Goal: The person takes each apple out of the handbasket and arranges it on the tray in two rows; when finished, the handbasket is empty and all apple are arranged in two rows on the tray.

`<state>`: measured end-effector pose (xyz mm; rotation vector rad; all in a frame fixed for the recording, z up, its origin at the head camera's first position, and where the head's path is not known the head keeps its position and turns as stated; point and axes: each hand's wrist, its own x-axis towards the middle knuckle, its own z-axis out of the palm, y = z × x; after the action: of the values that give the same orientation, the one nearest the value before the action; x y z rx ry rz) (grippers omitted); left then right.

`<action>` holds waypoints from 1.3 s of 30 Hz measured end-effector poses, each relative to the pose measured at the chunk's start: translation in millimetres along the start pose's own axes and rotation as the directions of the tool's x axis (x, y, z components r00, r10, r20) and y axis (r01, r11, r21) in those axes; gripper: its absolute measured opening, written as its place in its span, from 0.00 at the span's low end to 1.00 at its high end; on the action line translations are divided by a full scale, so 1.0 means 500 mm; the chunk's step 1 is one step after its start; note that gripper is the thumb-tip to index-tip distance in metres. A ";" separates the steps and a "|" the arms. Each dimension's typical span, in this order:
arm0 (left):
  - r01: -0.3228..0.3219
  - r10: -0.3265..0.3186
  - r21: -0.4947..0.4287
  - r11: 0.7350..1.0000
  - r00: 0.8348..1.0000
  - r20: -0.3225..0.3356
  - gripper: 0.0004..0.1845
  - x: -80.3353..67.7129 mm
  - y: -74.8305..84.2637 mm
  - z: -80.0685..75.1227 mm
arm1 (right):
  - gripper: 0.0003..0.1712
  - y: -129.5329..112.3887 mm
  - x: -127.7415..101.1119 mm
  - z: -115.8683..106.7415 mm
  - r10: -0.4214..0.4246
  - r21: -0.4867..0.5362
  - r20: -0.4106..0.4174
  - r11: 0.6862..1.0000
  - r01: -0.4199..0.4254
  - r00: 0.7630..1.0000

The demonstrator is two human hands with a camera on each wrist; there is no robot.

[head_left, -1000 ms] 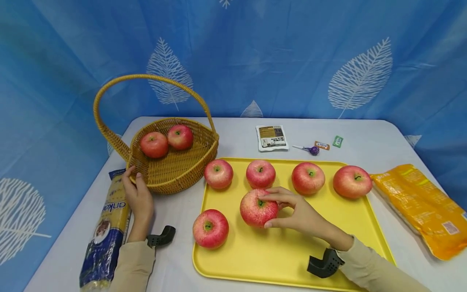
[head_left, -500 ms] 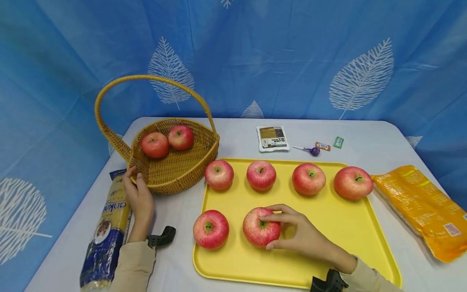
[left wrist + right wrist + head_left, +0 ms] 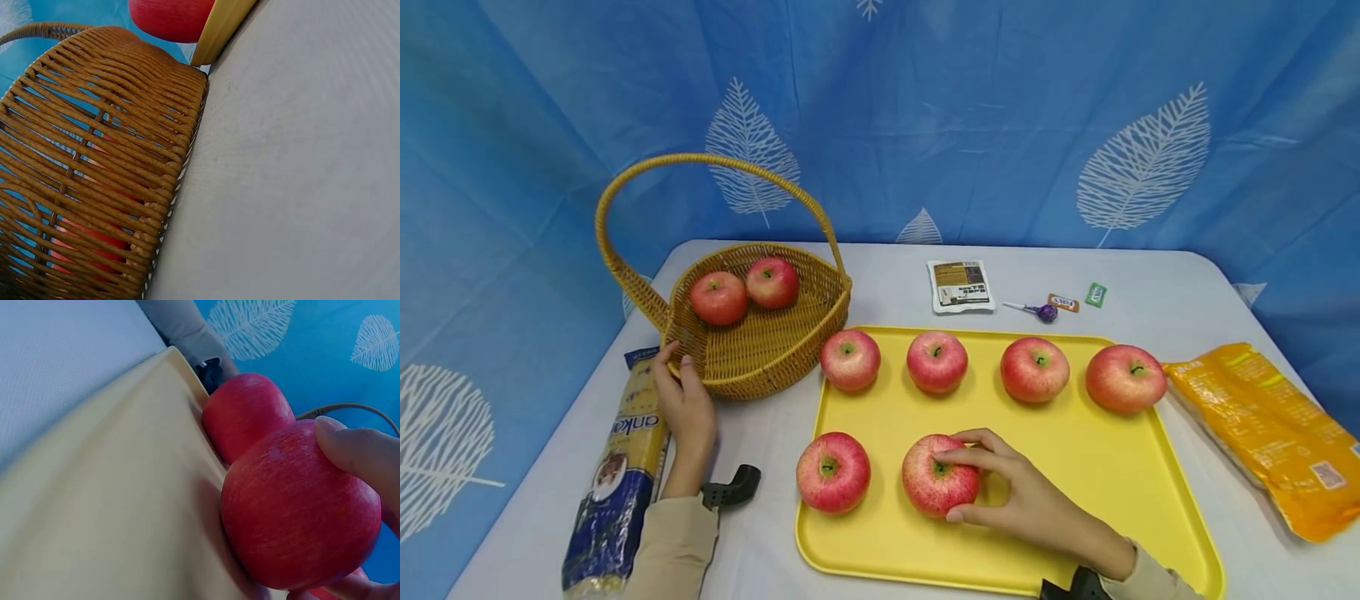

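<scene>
My right hand (image 3: 1018, 500) grips a red apple (image 3: 928, 483) between thumb and fingers, low over the yellow tray (image 3: 880, 542). In the right wrist view the thumb lies across this apple (image 3: 300, 512), which appears to rest on the tray. Another apple (image 3: 833, 472) sits just to its left, apart from it. My left hand (image 3: 688, 417) holds the near left rim of a wicker basket (image 3: 775, 367) with a tall arched handle. Two apples (image 3: 718, 298) lie inside the basket. The left wrist view shows the basket's woven side (image 3: 106, 162) but no fingers.
Several apples (image 3: 1034, 369) line the tray's far edge. An orange packet (image 3: 1270, 442) lies at the right, a blue and gold bag (image 3: 617, 483) at the left. Behind the tray are a small white packet (image 3: 960, 286), a lollipop (image 3: 1045, 312) and two wrapped sweets (image 3: 1096, 294).
My right hand has brought the apple toward the front of the tray and lowered it, beside the front left apple. The left hand has stayed at the basket rim.
</scene>
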<state>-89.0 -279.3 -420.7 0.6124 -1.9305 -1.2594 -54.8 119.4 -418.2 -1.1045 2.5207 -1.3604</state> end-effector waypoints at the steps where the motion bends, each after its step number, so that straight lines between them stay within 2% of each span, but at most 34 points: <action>1: 0.001 -0.001 0.001 1.000 1.000 0.000 0.19 0.000 0.000 0.000 | 0.31 -0.001 0.000 0.000 0.002 -0.007 0.010 1.000 -0.002 1.000; 5: 0.009 -0.009 0.001 1.000 1.000 0.004 0.19 0.000 0.001 -0.001 | 0.35 -0.005 0.001 0.001 0.014 -0.043 0.052 0.999 -0.012 0.999; 7: 0.014 -0.014 -0.001 1.000 1.000 0.007 0.19 0.000 0.001 -0.002 | 0.38 -0.010 0.001 -0.001 0.046 -0.067 0.073 0.997 -0.041 0.996; 11: 0.018 -0.018 -0.003 1.000 1.000 0.007 0.19 -0.001 0.002 -0.002 | 0.43 -0.013 -0.002 0.000 0.074 -0.102 0.070 0.993 -0.067 0.995; 18: 0.011 -0.011 -0.006 1.000 1.000 0.000 0.19 -0.002 -0.001 0.000 | 0.49 -0.015 -0.005 0.001 0.093 -0.087 0.077 0.992 -0.086 0.993; 27: -0.011 0.011 -0.005 1.000 1.000 0.007 0.20 -0.003 -0.001 0.000 | 0.50 -0.018 -0.005 -0.002 0.057 -0.094 0.080 0.994 -0.050 0.995; 33: -0.006 0.006 -0.005 1.000 1.000 0.008 0.19 -0.003 0.001 0.000 | 0.50 -0.021 -0.006 -0.006 0.081 -0.089 0.084 0.993 -0.073 0.993; 37: -0.001 0.002 -0.006 1.000 1.000 0.009 0.20 -0.002 0.001 0.000 | 0.47 -0.023 -0.005 -0.010 0.094 -0.068 0.059 0.994 -0.090 0.994; 39: 0.000 0.000 -0.006 1.000 1.000 0.011 0.20 -0.002 0.001 0.000 | 0.46 -0.024 -0.004 -0.013 0.070 -0.052 0.037 0.996 -0.068 0.997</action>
<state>-88.5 -278.3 -420.5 0.6034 -1.9356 -1.2704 -48.9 120.8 -405.6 -1.0320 2.5535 -1.2532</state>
